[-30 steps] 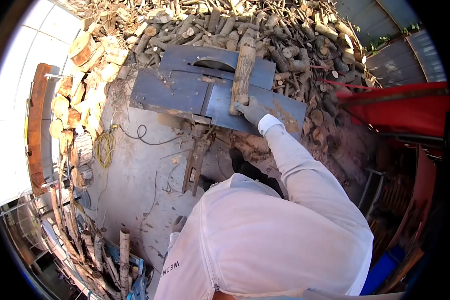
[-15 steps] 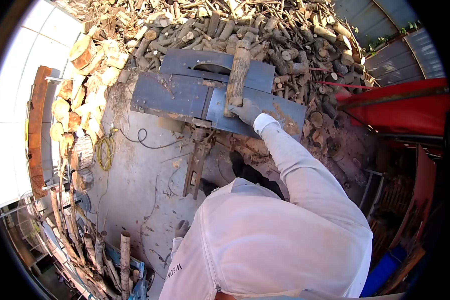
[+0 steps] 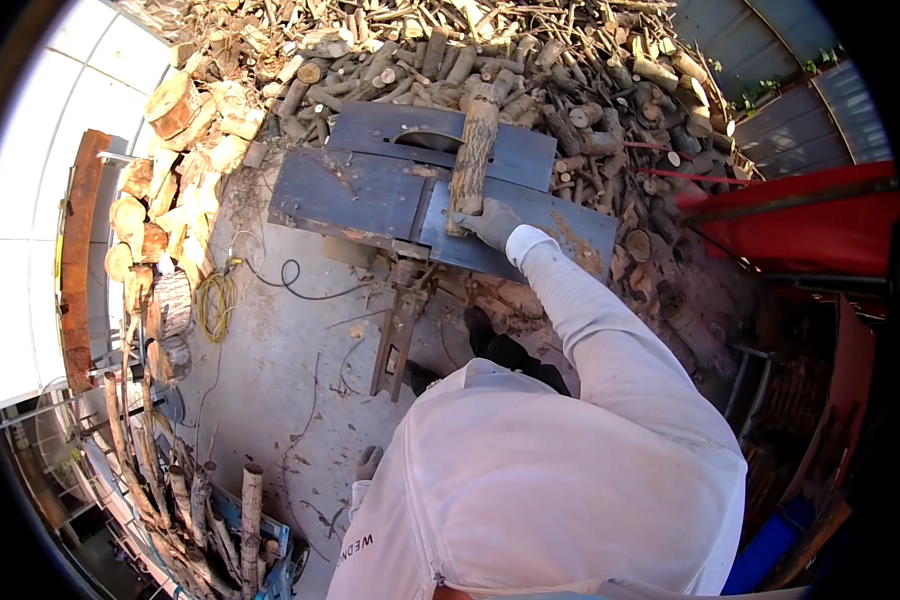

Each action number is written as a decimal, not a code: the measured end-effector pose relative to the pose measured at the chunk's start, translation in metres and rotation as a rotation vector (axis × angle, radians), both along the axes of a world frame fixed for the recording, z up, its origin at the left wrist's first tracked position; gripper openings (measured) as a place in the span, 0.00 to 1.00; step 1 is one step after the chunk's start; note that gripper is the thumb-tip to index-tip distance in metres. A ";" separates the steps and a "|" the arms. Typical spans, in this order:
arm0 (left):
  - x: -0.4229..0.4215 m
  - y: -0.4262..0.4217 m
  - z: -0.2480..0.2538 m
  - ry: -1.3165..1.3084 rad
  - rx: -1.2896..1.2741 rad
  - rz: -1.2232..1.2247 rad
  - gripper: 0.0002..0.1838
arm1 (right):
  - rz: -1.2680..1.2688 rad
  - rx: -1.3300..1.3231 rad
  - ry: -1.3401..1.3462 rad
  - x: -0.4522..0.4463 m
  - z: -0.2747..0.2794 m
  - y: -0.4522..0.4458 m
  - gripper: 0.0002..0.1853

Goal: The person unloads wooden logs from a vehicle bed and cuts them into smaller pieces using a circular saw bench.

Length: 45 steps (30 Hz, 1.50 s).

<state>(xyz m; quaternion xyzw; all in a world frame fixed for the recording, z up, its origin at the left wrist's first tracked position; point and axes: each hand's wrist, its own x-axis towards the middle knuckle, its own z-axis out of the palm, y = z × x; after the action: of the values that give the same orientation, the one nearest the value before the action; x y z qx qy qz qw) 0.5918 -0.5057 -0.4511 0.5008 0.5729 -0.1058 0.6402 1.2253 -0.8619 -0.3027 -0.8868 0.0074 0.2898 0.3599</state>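
Observation:
My right hand (image 3: 491,224), in a grey glove, grips the near end of a thick bark-covered log (image 3: 476,140). The log lies lengthwise away from me on a dark metal saw table (image 3: 350,190), its far end toward the wood pile. Just left of the log, a curved saw blade (image 3: 429,141) shows in the table's slot. My left hand (image 3: 368,462), also gloved, hangs low beside my body, away from the table. Its fingers are too small and partly hidden to make out.
A large pile of cut branches (image 3: 390,75) rises behind the table. Split logs (image 3: 170,300) are stacked on the left, near a coiled yellow cable (image 3: 215,305). Long poles (image 3: 252,520) stand at lower left. A red panel (image 3: 795,215) is on the right.
The log has shifted slightly left across the table, toward the blade, with my right hand still on its near end. The view has moved a little; my left hand stays low.

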 end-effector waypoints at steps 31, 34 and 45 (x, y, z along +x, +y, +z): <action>0.016 -0.005 0.019 0.123 -0.071 0.131 0.30 | 0.032 -0.049 -0.020 0.005 0.029 0.025 0.45; 0.034 -0.009 0.047 0.098 -0.089 0.127 0.29 | 0.096 -0.030 -0.093 0.010 0.018 0.036 0.43; 0.059 -0.031 0.092 0.123 -0.008 0.134 0.34 | -0.505 0.821 0.153 -0.175 0.037 -0.064 0.24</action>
<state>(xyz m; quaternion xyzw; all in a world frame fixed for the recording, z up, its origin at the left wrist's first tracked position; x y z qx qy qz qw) 0.6510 -0.5367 -0.3593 0.4515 0.6430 -0.0957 0.6113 1.0508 -0.9255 -0.2655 -0.6183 0.1341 0.2368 0.7373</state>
